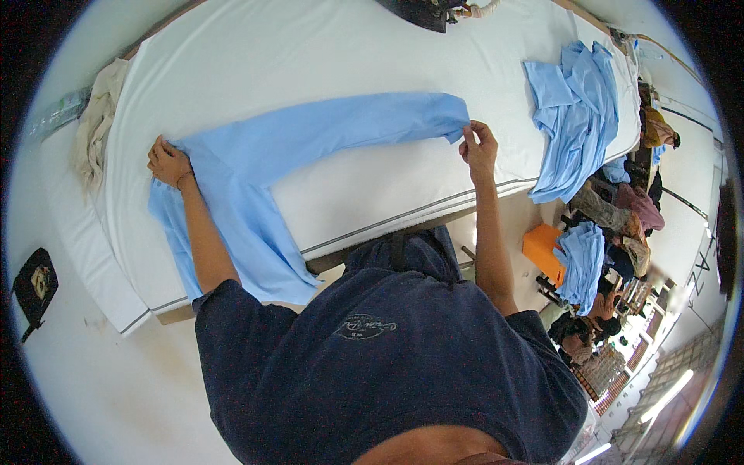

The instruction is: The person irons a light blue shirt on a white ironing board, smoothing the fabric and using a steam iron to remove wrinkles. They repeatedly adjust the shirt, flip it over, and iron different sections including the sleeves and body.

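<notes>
Garment [310, 136], light blue, lies spread on the white padded table [310, 46], one part running across it and another hanging over the near edge. Smoothing would go best with the cloth kept taut between both hands and drawn flat without twisting. Left hand [168, 163] presses the cloth's left corner, fingers curled down on it; right hand [480, 147] pinches the far end, fingers closed narrow on the hem. More blue garments [577, 108] lie heaped at the right; an iron [422, 12] rests beyond.
</notes>
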The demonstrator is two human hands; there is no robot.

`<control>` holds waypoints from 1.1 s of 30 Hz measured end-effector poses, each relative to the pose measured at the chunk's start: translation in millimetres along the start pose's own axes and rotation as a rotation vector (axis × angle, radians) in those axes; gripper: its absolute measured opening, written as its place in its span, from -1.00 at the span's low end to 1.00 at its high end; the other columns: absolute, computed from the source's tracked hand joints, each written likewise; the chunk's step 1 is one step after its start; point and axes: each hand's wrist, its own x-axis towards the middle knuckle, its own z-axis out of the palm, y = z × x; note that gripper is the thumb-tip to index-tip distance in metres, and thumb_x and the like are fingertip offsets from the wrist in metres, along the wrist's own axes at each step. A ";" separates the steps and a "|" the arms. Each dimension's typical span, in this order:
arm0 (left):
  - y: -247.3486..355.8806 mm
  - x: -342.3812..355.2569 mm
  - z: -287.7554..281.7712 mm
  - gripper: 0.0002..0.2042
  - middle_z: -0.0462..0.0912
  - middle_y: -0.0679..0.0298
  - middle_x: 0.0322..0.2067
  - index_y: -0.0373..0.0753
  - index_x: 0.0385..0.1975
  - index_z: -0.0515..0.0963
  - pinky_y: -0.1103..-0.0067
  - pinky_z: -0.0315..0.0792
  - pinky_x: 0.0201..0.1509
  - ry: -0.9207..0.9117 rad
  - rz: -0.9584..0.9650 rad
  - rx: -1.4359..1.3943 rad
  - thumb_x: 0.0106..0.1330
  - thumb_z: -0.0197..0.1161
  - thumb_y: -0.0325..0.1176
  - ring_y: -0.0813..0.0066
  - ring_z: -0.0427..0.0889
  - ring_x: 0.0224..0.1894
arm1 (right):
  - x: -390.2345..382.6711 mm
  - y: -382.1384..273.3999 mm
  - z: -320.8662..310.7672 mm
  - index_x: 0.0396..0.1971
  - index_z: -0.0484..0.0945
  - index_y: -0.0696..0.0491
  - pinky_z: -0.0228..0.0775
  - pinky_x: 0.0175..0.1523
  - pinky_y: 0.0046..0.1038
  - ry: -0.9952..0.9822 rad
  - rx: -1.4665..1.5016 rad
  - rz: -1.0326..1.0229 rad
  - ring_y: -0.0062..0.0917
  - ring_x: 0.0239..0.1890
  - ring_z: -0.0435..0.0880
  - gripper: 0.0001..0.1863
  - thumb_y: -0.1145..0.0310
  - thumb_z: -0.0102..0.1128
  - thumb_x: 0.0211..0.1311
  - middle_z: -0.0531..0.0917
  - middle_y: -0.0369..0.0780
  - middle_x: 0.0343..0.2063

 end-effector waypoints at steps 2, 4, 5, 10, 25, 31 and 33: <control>-3.7 -2.6 3.1 -0.77 0.63 0.38 0.04 0.12 0.00 0.63 0.19 0.45 0.05 0.009 -0.014 0.013 0.45 0.09 -0.17 0.15 0.55 0.01 | -2.3 -6.0 -2.8 -0.10 0.54 0.20 0.33 -0.57 -0.64 -0.028 0.153 -0.117 -0.64 -0.56 0.58 -0.79 0.41 0.25 0.38 0.64 -0.20 -0.36; -5.8 -2.4 7.1 -0.77 0.63 0.38 0.05 0.12 -0.01 0.63 0.19 0.45 0.05 0.008 -0.001 0.000 0.45 0.09 -0.17 0.14 0.55 0.01 | -3.3 -11.4 -7.6 -0.04 0.53 0.20 0.38 -0.54 -0.63 -0.077 0.236 -0.166 -0.61 -0.48 0.61 -0.78 0.47 0.19 0.39 0.63 -0.18 -0.24; -9.9 -2.8 9.6 -0.77 0.62 0.37 0.06 0.13 0.00 0.63 0.19 0.46 0.05 0.000 0.018 -0.019 0.45 0.08 -0.17 0.13 0.55 0.02 | -6.6 -10.0 -9.8 -0.01 0.52 0.20 0.40 -0.52 -0.61 -0.104 0.237 -0.151 -0.60 -0.45 0.62 -0.76 0.48 0.18 0.38 0.64 -0.18 -0.23; -25.7 5.7 16.7 -0.72 0.62 0.31 0.07 0.07 0.07 0.61 0.24 0.48 0.06 -0.044 0.096 -0.027 0.44 0.10 -0.16 0.12 0.58 0.01 | -7.0 5.8 -22.3 -0.02 0.57 0.22 0.49 -0.42 -0.55 -0.237 0.188 -0.028 -0.56 -0.31 0.65 -0.70 0.40 0.23 0.32 0.67 -0.19 -0.26; 138.9 -179.6 -153.2 -0.71 0.66 0.20 0.02 -0.13 0.01 0.62 0.27 0.37 0.30 -0.517 0.661 -0.597 0.30 0.22 -0.42 0.17 0.56 0.13 | -15.9 0.8 -36.6 -0.18 0.61 0.18 0.59 -0.39 -0.53 -0.274 0.213 -0.092 -0.59 -0.43 0.69 -0.70 0.22 0.33 0.34 0.68 -0.24 -0.41; 137.5 -224.2 -160.1 -0.61 0.51 0.25 0.22 -0.10 0.09 0.58 0.10 0.12 0.49 -0.427 0.590 -0.466 0.24 0.19 -0.50 0.22 0.39 0.32 | -13.8 -4.4 -41.4 -0.12 0.61 0.21 0.69 -0.24 -0.46 -0.395 0.184 -0.138 -0.52 -0.32 0.74 -0.70 0.25 0.24 0.41 0.69 -0.21 -0.36; 134.7 -220.3 -157.7 -0.57 0.47 0.25 0.25 -0.09 0.11 0.56 0.05 0.06 0.51 -0.440 0.583 -0.434 0.21 0.18 -0.54 0.22 0.37 0.34 | -16.4 -4.8 -39.1 -0.11 0.60 0.22 0.69 -0.20 -0.43 -0.399 0.210 -0.135 -0.51 -0.29 0.74 -0.69 0.24 0.23 0.42 0.68 -0.21 -0.36</control>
